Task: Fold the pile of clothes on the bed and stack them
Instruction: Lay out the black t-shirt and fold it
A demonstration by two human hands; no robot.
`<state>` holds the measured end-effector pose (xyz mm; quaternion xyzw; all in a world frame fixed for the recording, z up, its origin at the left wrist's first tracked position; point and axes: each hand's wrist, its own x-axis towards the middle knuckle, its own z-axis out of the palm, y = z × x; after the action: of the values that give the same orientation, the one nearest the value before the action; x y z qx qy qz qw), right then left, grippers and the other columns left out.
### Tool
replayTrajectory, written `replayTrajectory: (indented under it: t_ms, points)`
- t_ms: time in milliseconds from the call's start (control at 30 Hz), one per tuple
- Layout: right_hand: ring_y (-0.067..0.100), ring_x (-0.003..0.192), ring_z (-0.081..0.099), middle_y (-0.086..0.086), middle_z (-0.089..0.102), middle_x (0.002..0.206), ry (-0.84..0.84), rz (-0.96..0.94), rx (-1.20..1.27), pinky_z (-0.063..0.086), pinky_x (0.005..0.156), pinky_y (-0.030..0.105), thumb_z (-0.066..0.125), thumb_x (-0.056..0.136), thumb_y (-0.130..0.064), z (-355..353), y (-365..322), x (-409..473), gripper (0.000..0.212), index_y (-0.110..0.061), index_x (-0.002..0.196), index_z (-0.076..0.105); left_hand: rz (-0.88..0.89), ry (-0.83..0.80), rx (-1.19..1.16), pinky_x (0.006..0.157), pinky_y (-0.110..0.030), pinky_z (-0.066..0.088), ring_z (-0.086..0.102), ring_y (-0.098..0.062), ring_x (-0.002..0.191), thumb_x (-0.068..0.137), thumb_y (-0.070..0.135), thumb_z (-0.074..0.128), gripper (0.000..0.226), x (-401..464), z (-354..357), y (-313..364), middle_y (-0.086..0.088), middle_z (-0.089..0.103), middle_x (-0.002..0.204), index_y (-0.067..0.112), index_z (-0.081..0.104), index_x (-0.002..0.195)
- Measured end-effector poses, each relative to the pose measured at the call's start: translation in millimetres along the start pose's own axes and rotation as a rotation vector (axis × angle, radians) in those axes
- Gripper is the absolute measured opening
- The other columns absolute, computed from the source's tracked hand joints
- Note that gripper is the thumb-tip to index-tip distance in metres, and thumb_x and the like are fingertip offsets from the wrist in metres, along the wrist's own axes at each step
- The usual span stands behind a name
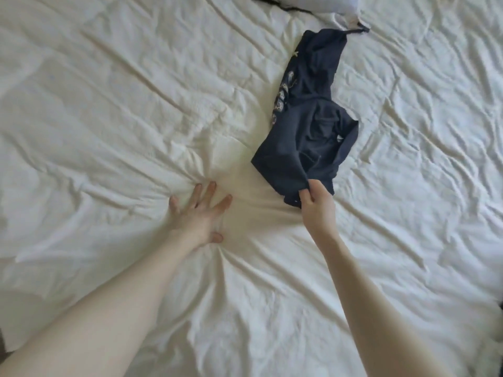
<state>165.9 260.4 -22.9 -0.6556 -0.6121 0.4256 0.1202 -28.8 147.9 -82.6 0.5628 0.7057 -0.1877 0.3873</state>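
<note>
The navy top [307, 126], crumpled mid-bed [109, 104], is pinched at its near hem by the right hand [317, 205] while the left hand [197, 213] presses flat, fingers spread, on the sheet beside it; dragging it one-handed could bunch it further, and its side print is unreadable.

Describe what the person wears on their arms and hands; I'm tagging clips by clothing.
Nothing shows on either one. The left hand and right hand are bare, with no gloves, rings, watch or bracelets in view. Both forearms are uncovered as far as the picture's edge, with no sleeve showing.
</note>
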Motion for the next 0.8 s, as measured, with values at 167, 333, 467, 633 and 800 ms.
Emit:
replayTrajectory:
  t_ms: [167, 333, 467, 633, 800]
  points:
    - [0.014, 0.073, 0.063, 0.000, 0.069, 0.079, -0.111, 0.236, 0.458, 0.046, 0.063, 0.026, 0.051, 0.095, -0.018, -36, -15, -63, 0.019, -0.018, 0.085, 0.067, 0.040, -0.010, -0.316, 0.115, -0.043, 0.015, 0.002, -0.018, 0.146, 0.088, 0.038, 0.061, 0.080, -40, -25, 0, 0.005, -0.003, 0.159, 0.035, 0.011, 0.149]
    - [0.024, 0.086, 0.068, 0.009, 0.072, 0.093, -0.172, 0.323, 0.720, 0.052, 0.075, 0.035, 0.053, 0.096, -0.020, -98, -33, -114, 0.019, -0.010, 0.093, 0.069, 0.182, 0.290, -0.916, 0.102, -0.009, 0.019, 0.026, 0.004, 0.134, 0.080, 0.033, 0.073, 0.077, -150, -3, 62, 0.023, 0.026, 0.146, 0.037, 0.030, 0.143]
    - [0.022, 0.076, 0.069, 0.010, 0.070, 0.085, -0.164, 0.330, 0.827, 0.055, 0.063, 0.031, 0.057, 0.094, -0.020, -141, -63, -144, 0.018, -0.005, 0.085, 0.062, 0.245, 0.301, -1.100, 0.084, -0.003, 0.035, 0.043, 0.018, 0.109, 0.074, 0.043, 0.075, 0.059, -210, -36, 122, 0.032, 0.048, 0.123, 0.047, 0.045, 0.125]
    - [0.025, 0.073, 0.069, 0.012, 0.071, 0.082, -0.136, 0.399, 0.924, 0.053, 0.054, 0.030, 0.063, 0.090, -0.016, -188, -110, -170, 0.013, -0.003, 0.090, 0.063, 0.258, 0.473, -1.045, 0.072, -0.031, 0.048, 0.058, -0.016, 0.078, 0.087, 0.024, 0.063, 0.022, -278, -104, 158, -0.016, 0.065, 0.087, 0.002, 0.061, 0.092]
    - [0.024, 0.072, 0.059, 0.013, 0.055, 0.082, -0.059, 0.265, 0.765, 0.052, 0.062, 0.030, 0.065, 0.088, -0.010, -248, -155, -190, 0.013, -0.005, 0.080, 0.056, 0.293, 0.626, -0.947, 0.070, -0.036, 0.052, 0.063, -0.018, 0.075, 0.089, 0.016, 0.062, 0.014, -358, -184, 156, -0.008, 0.070, 0.080, 0.004, 0.068, 0.085]
